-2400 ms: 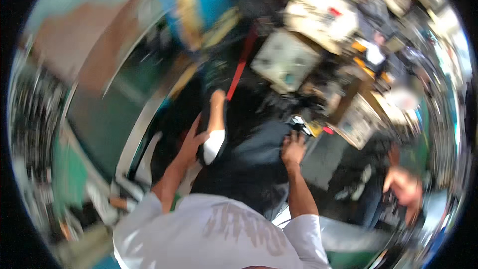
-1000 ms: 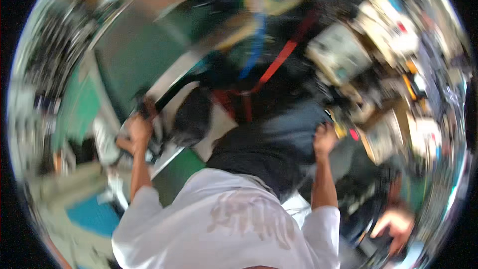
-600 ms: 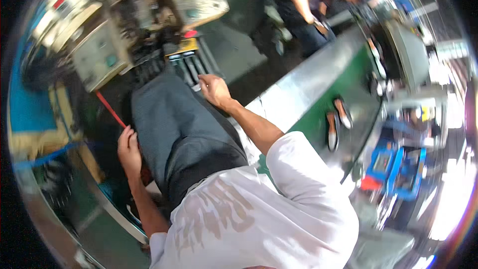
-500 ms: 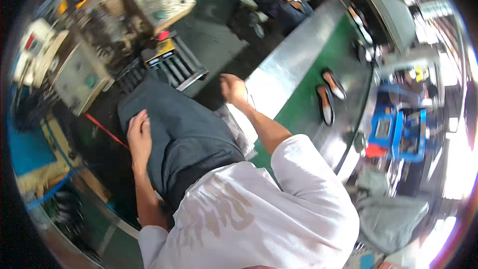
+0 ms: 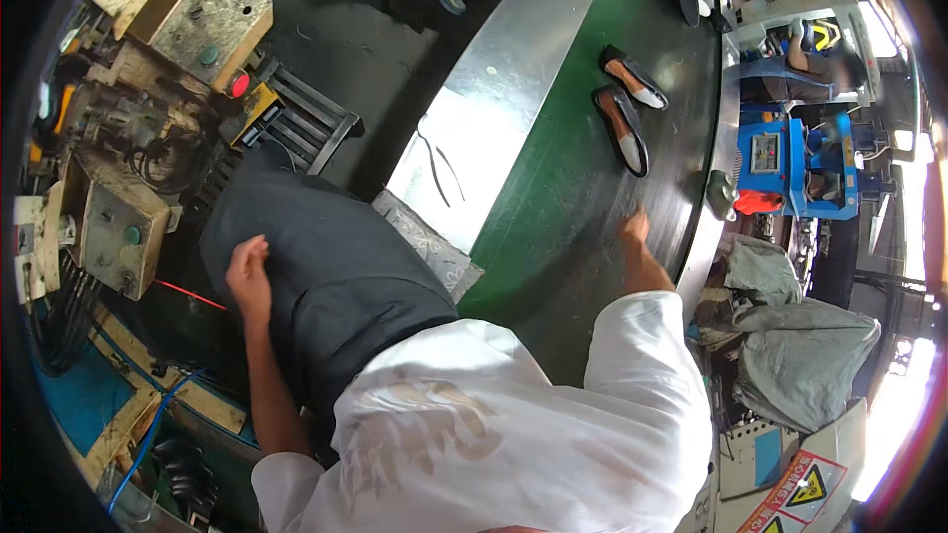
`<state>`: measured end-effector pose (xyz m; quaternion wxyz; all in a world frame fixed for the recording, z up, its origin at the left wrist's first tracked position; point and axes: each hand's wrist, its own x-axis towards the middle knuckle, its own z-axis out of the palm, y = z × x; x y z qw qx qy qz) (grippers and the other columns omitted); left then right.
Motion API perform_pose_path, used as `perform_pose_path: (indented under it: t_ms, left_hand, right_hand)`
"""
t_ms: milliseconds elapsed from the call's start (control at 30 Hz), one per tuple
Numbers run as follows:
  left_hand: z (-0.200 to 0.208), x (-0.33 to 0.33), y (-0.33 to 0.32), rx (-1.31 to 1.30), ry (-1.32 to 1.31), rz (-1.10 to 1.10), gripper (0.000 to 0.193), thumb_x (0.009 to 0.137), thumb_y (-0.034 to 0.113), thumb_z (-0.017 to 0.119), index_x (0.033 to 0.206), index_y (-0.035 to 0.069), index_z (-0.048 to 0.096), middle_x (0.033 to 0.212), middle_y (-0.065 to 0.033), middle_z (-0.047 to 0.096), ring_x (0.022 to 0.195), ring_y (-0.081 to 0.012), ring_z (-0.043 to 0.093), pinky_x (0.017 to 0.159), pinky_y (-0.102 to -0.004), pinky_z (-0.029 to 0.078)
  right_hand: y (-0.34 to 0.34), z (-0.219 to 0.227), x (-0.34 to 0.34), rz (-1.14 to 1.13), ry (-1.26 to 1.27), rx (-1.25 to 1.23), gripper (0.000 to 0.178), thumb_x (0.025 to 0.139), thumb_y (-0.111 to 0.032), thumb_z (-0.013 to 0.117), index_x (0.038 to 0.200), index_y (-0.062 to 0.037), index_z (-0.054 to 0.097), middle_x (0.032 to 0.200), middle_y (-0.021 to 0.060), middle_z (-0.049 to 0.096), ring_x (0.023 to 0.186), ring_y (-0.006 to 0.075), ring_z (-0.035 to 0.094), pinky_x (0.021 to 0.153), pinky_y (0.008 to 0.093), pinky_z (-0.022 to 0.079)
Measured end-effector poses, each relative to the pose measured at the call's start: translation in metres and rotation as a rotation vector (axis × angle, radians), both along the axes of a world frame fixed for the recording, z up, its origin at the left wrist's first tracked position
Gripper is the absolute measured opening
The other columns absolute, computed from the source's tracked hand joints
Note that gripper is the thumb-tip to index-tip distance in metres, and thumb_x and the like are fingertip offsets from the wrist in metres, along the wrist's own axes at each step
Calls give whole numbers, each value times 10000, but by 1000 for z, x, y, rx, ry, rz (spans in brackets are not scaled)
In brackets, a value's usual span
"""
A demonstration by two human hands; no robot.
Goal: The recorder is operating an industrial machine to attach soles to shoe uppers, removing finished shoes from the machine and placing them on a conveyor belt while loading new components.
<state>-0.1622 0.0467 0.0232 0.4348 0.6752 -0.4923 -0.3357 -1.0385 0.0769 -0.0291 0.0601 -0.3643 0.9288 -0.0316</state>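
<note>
Head view, looking down on a seated person in a white shirt (image 5: 513, 434) and dark trousers (image 5: 336, 276).

Left hand (image 5: 247, 276): arm runs from the lower edge up along the left of the body, elbow slightly bent. The hand rests on the left thigh of the trousers, fingers loosely curled, holding nothing. Just left of it a thin red cable (image 5: 188, 293) crosses the dark floor.

Right hand (image 5: 635, 228): arm extended forward and to the right, forearm nearly straight. The hand lies on the green conveyor belt (image 5: 553, 188), back of the hand up; fingers partly hidden, so whether they are spread or curled cannot be told. It grasps nothing visible.

Nearest items to the right hand: two dark flat shoes with pale insoles on the belt, farther away. The nearer shoe (image 5: 620, 130) and the farther shoe (image 5: 634, 78) lie close together, both apart from the hand. More shoes sit at the far end of the belt, too small to detail.

Left of the belt: a shiny metal edge plate (image 5: 474, 118). Far left: beige control boxes with green and red buttons (image 5: 202, 20). Right: blue machine (image 5: 790, 158) and grey sacks (image 5: 800, 355).
</note>
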Motion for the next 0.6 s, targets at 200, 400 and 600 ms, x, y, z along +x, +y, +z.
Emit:
perform_pose_path:
  t_ms: [200, 400, 600]
  left_hand:
    - [-6, 86, 57, 88, -48, 247, 286, 1123, -8, 511, 1281, -52, 745, 1131, -133, 756, 974, -172, 725, 916, -317, 611]
    - [31, 116, 111, 133, -75, 321, 311, 1178, 129, 527, 1336, -44, 732, 1180, -129, 778, 1041, -198, 743, 946, -356, 618]
    - [44, 9, -2, 62, 12, 155, 261, 1150, 25, 530, 1289, -61, 733, 1168, -127, 745, 1075, -210, 746, 1003, -362, 623]
  right_hand:
    - [-141, 23, -44, 255, 240, -45, 919, 933, -314, 800, 1732, -239, 354, 1578, 314, 561, 1405, 514, 589, 1160, 579, 491]
    - [-218, 38, 35, 233, -19, 397, 1247, 860, -660, 810, 1792, -254, 87, 1503, 331, 643, 1482, 508, 537, 1202, 574, 429]
    - [-163, -29, 36, -6, -480, -366, 1179, 916, -486, 868, 1761, -49, 172, 1681, 287, 461, 1533, 412, 495, 1225, 447, 429]
